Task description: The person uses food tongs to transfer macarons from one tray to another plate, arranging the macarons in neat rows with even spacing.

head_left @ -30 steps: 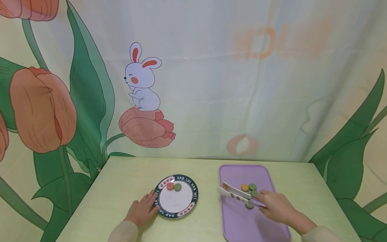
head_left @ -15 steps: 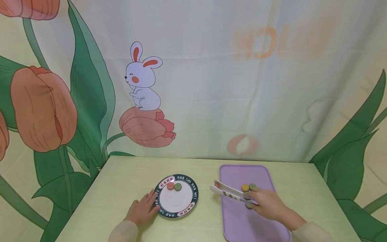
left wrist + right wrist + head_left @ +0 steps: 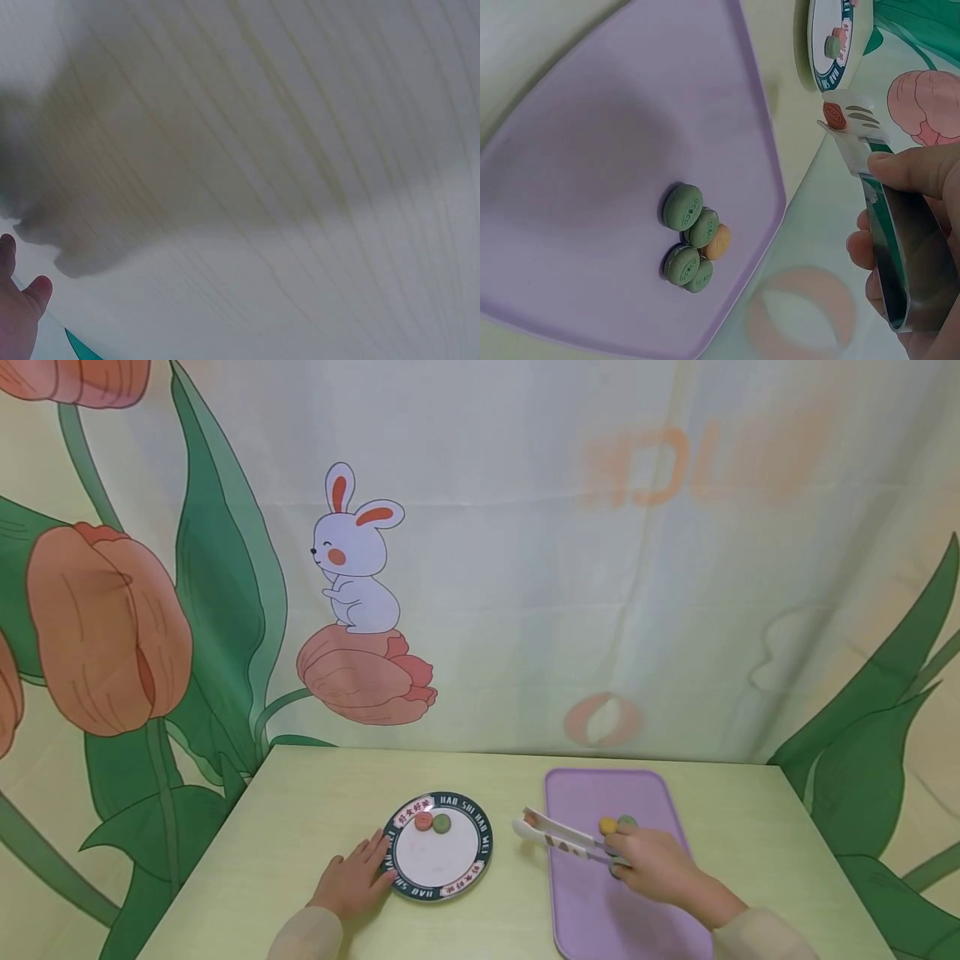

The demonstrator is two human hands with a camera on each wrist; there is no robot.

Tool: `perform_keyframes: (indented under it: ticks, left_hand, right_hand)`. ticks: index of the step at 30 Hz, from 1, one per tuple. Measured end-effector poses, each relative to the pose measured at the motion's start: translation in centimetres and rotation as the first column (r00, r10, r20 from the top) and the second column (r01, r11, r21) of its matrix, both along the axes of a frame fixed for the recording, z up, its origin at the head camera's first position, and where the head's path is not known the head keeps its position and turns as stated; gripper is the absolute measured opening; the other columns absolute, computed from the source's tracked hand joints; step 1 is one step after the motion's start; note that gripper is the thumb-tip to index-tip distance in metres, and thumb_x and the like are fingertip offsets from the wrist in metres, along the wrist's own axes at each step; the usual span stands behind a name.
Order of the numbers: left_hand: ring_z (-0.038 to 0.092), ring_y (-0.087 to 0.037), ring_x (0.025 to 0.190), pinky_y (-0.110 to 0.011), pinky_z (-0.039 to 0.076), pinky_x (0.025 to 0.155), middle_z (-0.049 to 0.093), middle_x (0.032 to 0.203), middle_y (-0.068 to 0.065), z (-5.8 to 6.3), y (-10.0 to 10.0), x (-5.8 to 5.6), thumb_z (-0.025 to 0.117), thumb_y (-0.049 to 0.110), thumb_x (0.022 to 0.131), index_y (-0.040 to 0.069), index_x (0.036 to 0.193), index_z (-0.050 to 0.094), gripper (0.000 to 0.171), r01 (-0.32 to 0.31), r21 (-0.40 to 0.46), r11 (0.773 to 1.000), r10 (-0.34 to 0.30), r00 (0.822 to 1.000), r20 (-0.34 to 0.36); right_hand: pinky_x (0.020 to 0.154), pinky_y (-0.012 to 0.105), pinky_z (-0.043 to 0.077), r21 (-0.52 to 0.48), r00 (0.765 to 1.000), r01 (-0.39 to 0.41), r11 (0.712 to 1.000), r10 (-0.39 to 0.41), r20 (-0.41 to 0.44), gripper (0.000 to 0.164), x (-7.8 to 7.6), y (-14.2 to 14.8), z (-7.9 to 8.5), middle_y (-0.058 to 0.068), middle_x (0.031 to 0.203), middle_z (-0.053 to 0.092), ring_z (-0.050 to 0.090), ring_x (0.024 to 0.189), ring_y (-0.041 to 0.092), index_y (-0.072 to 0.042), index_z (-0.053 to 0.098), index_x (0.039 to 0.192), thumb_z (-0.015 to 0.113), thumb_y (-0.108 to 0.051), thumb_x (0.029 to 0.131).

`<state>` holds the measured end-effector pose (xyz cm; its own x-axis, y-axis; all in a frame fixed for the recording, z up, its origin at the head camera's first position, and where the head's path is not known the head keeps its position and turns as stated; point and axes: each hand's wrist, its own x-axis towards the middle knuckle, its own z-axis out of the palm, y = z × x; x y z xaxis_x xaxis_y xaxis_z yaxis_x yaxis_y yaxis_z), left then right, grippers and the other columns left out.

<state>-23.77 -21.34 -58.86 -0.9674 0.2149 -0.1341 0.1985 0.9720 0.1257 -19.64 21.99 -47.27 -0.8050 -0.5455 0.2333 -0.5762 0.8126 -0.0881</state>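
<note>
Head view. Left hand: lies at the plate, fingers extended and relaxed, fingertips touching the left part of its rim; nothing gripped. Plate rests on the table; dark lettered rim, white centre. On it, near the far rim: red macaron and green macaron, side by side. Right hand: above the tray, fingers curled round the tongs. Tongs point toward the plate; tips lie past the tray's near-plate edge, over the strip of table between tray and plate. Reddish piece visible between the tips. Yellow macaron on the tray beside a green one; others partly hidden by the hand. Backdrop: printed tulips, leaves, a white rabbit.

Left wrist view. Mostly pale grained surface under a broad shadow. Part of the left hand at the lower left corner; two digits visible, apart from each other. Teal patch at the bottom edge, too little shown to identify.

Right wrist view. Thumb on one side of the tongs, fingers on the other: firm hold. Held macaron, red, sits between the tong tips, clear of the tray. On the tray, one cluster: four green macarons plus the yellow one. Plate partly visible at top.
</note>
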Motion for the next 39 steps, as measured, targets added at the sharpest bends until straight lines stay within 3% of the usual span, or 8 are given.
perform_keyframes:
  ticks: [6,13,23,31,39]
  left_hand:
    - [0.033,-0.031,0.128,-0.059,0.030,0.097,0.027,0.145,-0.006,0.0,0.0,0.1,0.035,0.054,0.088,0.012,0.138,0.032,0.065,-0.003,-0.004,1.000,0.003,1.000,0.005]
    - [0.033,-0.030,0.129,-0.058,0.030,0.097,0.027,0.145,-0.005,-0.2,-0.1,0.1,0.035,0.055,0.087,0.012,0.138,0.031,0.066,-0.003,-0.015,1.000,0.003,1.000,0.003]
    - [0.034,-0.031,0.128,-0.059,0.030,0.097,0.027,0.145,-0.006,0.1,0.1,0.3,0.036,0.053,0.088,0.011,0.137,0.032,0.065,-0.007,-0.008,1.000,0.007,1.000,0.002]
    - [0.033,-0.031,0.128,-0.059,0.029,0.097,0.027,0.145,-0.006,-0.3,-0.1,0.0,0.035,0.054,0.088,0.012,0.138,0.032,0.065,-0.001,-0.013,1.000,0.001,1.000,-0.005]
    - [0.032,-0.030,0.129,-0.059,0.029,0.098,0.027,0.145,-0.005,-0.5,-0.2,-0.1,0.034,0.056,0.087,0.013,0.138,0.032,0.067,-0.003,-0.013,1.000,0.003,1.000,0.004]
  right_hand:
    - [0.047,0.017,0.040,-0.019,1.000,-0.028,0.999,0.028,0.000,0.020,-0.1,-0.3,-0.2,-0.004,0.085,0.056,0.040,0.057,0.003,-0.009,0.061,0.084,0.070,-0.010,0.065]
    - [0.044,0.012,0.031,-0.045,0.999,-0.041,0.998,0.040,-0.005,0.015,-0.2,-0.8,-0.5,-0.010,0.074,0.044,0.033,0.057,0.002,-0.011,0.059,0.077,0.068,-0.008,0.066]
    - [0.044,0.014,0.028,-0.027,1.000,-0.015,1.000,0.015,-0.003,0.016,-0.4,-1.8,-0.3,-0.008,0.071,0.046,0.032,0.057,0.005,-0.012,0.064,0.084,0.067,-0.012,0.068]
    - [0.053,0.019,0.034,0.006,0.998,-0.028,1.000,0.028,-0.064,0.017,-1.1,-2.7,-0.8,-0.006,0.077,0.059,0.048,0.064,0.007,-0.016,0.063,0.082,0.070,-0.017,0.066]
    - [0.050,0.018,0.026,0.009,0.998,-0.037,0.999,0.037,-0.046,0.016,-1.3,-3.4,-0.7,-0.008,0.070,0.053,0.039,0.057,0.006,-0.015,0.064,0.081,0.068,-0.014,0.066]
